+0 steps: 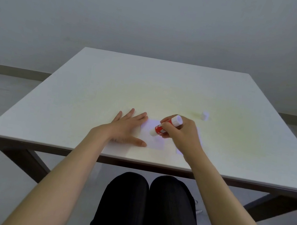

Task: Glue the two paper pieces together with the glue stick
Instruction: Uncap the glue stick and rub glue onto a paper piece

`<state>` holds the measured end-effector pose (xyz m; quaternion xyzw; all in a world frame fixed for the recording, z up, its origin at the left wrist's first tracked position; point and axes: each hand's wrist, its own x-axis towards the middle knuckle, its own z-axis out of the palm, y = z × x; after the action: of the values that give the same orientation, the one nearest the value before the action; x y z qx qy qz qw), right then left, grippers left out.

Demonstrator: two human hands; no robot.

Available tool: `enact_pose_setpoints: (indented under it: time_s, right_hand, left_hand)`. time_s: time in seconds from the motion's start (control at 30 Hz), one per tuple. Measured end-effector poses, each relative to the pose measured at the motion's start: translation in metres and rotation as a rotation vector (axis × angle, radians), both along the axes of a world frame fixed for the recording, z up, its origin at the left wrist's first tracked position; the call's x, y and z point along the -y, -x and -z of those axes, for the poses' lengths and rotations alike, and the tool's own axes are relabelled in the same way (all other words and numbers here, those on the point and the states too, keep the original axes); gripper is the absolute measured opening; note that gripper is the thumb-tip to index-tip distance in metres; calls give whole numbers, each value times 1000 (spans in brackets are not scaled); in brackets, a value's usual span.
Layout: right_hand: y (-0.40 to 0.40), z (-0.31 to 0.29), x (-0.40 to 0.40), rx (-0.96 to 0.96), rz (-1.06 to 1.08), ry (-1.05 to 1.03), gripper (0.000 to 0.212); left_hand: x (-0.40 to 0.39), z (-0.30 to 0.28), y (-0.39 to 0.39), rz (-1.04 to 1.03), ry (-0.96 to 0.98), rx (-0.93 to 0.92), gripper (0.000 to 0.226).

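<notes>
Looking down at the white tabletop [110,79], I see a small white cap [205,115] standing alone, well apart behind my right hand [183,132]. That hand's grip is closed around the glue stick [164,126], whose long axis tilts, white tip down-left onto the left paper piece [154,140]. The second paper piece [199,137] lies mostly hidden under my right hand. My left hand [128,126] lies flat, fingers spread, pinning the left paper's edge.

Red glue stick [164,126] with white ends and a bit of white print on the label. White cap [205,115], pale white paper pieces [153,142], white table [148,85], black trousers [148,208].
</notes>
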<state>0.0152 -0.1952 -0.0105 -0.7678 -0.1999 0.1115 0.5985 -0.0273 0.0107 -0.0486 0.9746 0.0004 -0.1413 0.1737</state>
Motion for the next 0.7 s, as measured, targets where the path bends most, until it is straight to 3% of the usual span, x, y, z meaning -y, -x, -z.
enact_pose_setpoints:
  time_s: [0.1, 0.37, 0.57, 0.7]
  right_hand:
    - [2, 10, -13, -27, -60, 73, 11]
    - [-23, 7, -15, 63, 125, 103, 4]
    - [-8, 12, -11, 24, -62, 112, 8]
    - [-20, 8, -2, 39, 56, 93, 7]
  left_hand:
    - [-1, 1, 1, 0, 13, 14, 103]
    - [-3, 1, 1, 18, 10, 9, 102]
    - [-2, 0, 1, 3, 21, 5, 104]
    - [-1, -1, 1, 10, 26, -6, 102]
